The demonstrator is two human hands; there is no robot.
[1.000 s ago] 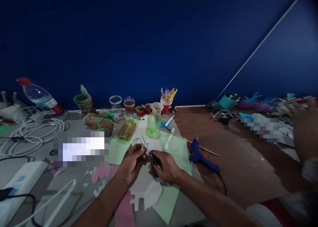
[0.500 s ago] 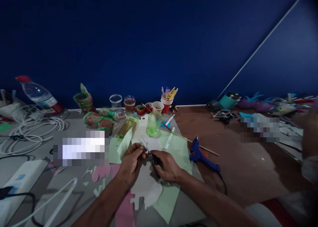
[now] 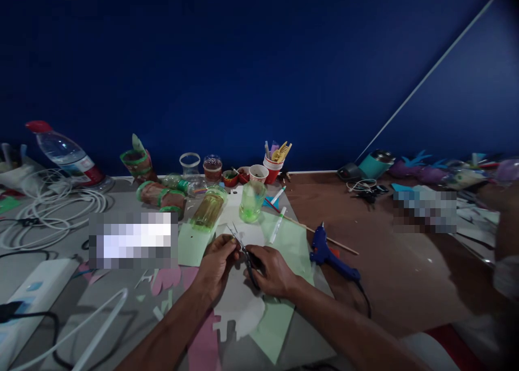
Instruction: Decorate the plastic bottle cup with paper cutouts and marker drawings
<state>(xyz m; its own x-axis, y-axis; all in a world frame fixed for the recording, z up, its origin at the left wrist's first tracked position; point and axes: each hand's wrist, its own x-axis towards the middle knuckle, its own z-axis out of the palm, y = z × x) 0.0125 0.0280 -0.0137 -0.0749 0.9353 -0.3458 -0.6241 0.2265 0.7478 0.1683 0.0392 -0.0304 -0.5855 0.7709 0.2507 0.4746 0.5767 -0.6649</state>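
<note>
My right hand (image 3: 270, 271) is wrapped round black-handled scissors (image 3: 245, 250), their thin metal blades slightly apart and pointing up and to the left. Close beside the blades, my left hand (image 3: 221, 263) is closed in a pinch; what its fingers hold is hidden or too small to make out. Below both hands lies a white paper cut-out (image 3: 243, 314) with notched edges. Light green paper sheets (image 3: 279, 328) lie under and around it, and a pink paper strip (image 3: 205, 338) runs beside my left forearm.
A green cut bottle (image 3: 251, 204) stands beyond my hands, a green-brown bottle (image 3: 208, 209) to its left. Right of them are a white marker (image 3: 278, 225), a wooden stick (image 3: 324, 239) and a blue glue gun (image 3: 330, 254). Cables (image 3: 52, 214) coil at left. Another person's arm (image 3: 508, 236) shows far right.
The pale green paper flap that stood up by my left fingers no longer shows there, uncovering more of the green-brown bottle. Both hands and the scissors stay nearly in place.
</note>
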